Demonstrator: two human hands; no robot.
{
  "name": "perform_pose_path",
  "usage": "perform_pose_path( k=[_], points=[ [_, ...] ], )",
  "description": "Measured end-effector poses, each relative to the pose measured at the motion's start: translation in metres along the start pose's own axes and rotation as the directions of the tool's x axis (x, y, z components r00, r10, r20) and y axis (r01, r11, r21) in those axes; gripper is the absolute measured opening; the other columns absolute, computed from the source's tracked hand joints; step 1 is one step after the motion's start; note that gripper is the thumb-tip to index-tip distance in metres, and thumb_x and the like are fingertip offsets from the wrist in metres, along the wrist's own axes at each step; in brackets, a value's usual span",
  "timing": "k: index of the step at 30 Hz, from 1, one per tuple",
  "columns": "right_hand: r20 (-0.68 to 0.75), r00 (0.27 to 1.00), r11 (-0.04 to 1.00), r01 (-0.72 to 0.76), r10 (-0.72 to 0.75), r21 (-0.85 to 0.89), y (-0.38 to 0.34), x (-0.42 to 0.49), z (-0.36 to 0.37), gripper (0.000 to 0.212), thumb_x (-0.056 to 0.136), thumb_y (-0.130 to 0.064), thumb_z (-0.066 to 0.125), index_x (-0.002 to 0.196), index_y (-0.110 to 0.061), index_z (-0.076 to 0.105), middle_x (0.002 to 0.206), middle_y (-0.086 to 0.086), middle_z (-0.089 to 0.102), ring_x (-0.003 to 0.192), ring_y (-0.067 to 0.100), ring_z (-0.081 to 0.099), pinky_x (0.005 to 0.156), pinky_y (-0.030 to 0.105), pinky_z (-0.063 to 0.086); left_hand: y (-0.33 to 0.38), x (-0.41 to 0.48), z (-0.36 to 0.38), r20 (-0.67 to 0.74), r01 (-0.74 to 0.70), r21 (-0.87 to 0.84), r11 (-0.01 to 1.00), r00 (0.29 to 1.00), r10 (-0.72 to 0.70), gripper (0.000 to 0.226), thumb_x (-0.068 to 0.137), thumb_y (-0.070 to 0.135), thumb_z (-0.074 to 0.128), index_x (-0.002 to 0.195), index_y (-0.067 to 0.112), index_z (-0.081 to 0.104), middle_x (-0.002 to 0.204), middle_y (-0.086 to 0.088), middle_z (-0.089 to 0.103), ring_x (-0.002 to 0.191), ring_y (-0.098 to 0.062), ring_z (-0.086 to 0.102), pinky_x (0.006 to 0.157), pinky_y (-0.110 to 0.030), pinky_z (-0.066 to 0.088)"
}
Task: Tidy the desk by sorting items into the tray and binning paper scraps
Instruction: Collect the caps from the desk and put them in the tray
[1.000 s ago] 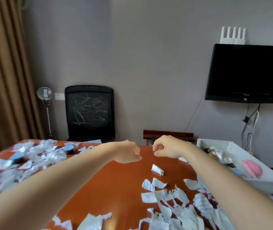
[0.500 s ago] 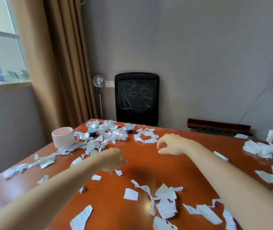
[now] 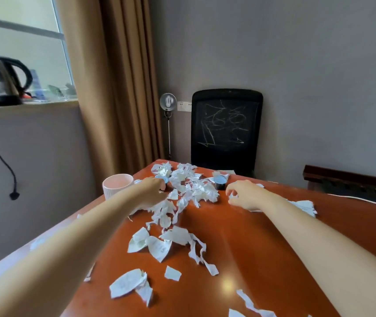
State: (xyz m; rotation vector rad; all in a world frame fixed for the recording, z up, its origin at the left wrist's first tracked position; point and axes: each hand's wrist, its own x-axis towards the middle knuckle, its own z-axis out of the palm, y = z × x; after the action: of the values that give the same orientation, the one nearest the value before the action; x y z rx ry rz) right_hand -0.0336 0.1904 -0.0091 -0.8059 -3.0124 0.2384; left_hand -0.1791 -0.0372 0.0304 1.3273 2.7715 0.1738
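A: What has changed in the last second?

B: The view has swung left. A second ago the white tray sat at the right edge and the person's fists were up over bare wood; now the tray is out of sight and both arms reach toward the far pile of paper scraps (image 3: 191, 186) at the back of the surface (image 3: 251, 243).

A: And the hands?

B: The left hand (image 3: 152, 191) lies at the pile's left edge, beside the pink cup (image 3: 118, 184) and near a small blue-lidded pot (image 3: 162, 178). Its fingers are hidden behind the knuckles, so whether they grip anything cannot be told. The right hand (image 3: 246, 195) is low on the wood just beside a dark pot (image 3: 220, 182), its fingers (image 3: 230, 192) curled and seemingly pinching a small white scrap, though that is too small to be sure.

A: What does that mean for the job?

B: Likely the person has turned to a new, untouched heap. More scraps lie strewn nearer the camera, and no bin shows, so most of the binning looks undone. The pots and cup seem due for the tray.
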Motion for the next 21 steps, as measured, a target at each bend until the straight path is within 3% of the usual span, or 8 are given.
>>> perform_pose_path(
  k=[2, 4, 5, 9, 12, 21],
  points=[
    [0.002, 0.999, 0.999, 0.045, -0.045, 0.025, -0.012, -0.023, -0.037, 0.030, 0.091, -0.023, 0.056, 0.121, -0.022, 0.058, 0.116, 0.001, 0.058, 0.096, 0.015, 0.058, 0.083, 0.029, 0.053, -0.008, 0.019, -0.002, -0.016, 0.013, -0.008, 1.000, 1.000, -0.013, 0.036, 0.096, 0.025, 0.050, 0.130, 0.013, 0.051, 0.122, -0.008, 0.060, 0.105, -0.020, 0.057, 0.075, -0.021, 0.044],
    [-0.075, 0.997, 1.000, -0.006, 0.006, 0.003, -0.019, 0.008, -0.024, 0.039, 0.090, -0.021, 0.055, 0.129, -0.024, 0.053, 0.127, 0.003, 0.053, 0.099, 0.019, 0.058, 0.084, 0.032, 0.054, -0.012, 0.038, -0.001, -0.029, 0.026, 0.005, 1.000, 0.999, -0.026, 0.040, 0.095, 0.024, 0.051, 0.134, 0.013, 0.047, 0.126, -0.009, 0.057, 0.108, -0.021, 0.055, 0.075, -0.021, 0.042],
    [-0.038, 0.999, 1.000, 0.000, 0.001, 0.011, -0.019, 0.022, -0.020, 0.042, 0.090, -0.019, 0.056, 0.131, -0.026, 0.051, 0.130, 0.004, 0.049, 0.099, 0.021, 0.057, 0.083, 0.033, 0.054, -0.013, 0.046, -0.001, -0.025, 0.032, 0.008, 0.999, 0.999, -0.032, 0.042, 0.096, 0.024, 0.051, 0.136, 0.013, 0.045, 0.129, -0.009, 0.055, 0.111, -0.023, 0.054, 0.078, -0.021, 0.042],
    [-0.107, 0.994, 1.000, -0.010, 0.008, -0.015, -0.010, 0.061, -0.012, 0.050, 0.090, -0.021, 0.057, 0.137, -0.029, 0.044, 0.134, 0.005, 0.040, 0.113, 0.024, 0.047, 0.088, 0.037, 0.052, -0.019, 0.078, 0.004, 0.005, 0.040, 0.034, 0.999, 0.999, -0.040, 0.054, 0.095, 0.025, 0.052, 0.145, 0.017, 0.033, 0.143, -0.009, 0.044, 0.127, -0.027, 0.046, 0.098, -0.030, 0.043],
    [-0.093, 0.995, 1.000, -0.023, 0.021, -0.015, -0.006, 0.080, -0.006, 0.049, 0.091, -0.024, 0.056, 0.137, -0.030, 0.043, 0.135, 0.005, 0.039, 0.115, 0.024, 0.045, 0.090, 0.040, 0.050, -0.026, 0.101, 0.012, 0.004, 0.057, 0.030, 0.998, 0.998, -0.057, 0.058, 0.094, 0.024, 0.054, 0.147, 0.018, 0.030, 0.149, -0.009, 0.038, 0.132, -0.029, 0.041, 0.103, -0.033, 0.040],
    [0.006, 0.999, 0.999, 0.034, -0.034, 0.004, -0.008, 0.102, 0.007, 0.050, 0.092, -0.027, 0.056, 0.140, -0.025, 0.042, 0.146, 0.005, 0.038, 0.124, 0.024, 0.047, 0.101, 0.034, 0.045, -0.035, 0.144, 0.045, 0.049, 0.093, 0.006, 0.996, 0.994, -0.093, 0.052, 0.092, 0.022, 0.058, 0.141, 0.018, 0.040, 0.141, -0.010, 0.047, 0.123, -0.028, 0.051, 0.099, -0.033, 0.048]
  ],
)
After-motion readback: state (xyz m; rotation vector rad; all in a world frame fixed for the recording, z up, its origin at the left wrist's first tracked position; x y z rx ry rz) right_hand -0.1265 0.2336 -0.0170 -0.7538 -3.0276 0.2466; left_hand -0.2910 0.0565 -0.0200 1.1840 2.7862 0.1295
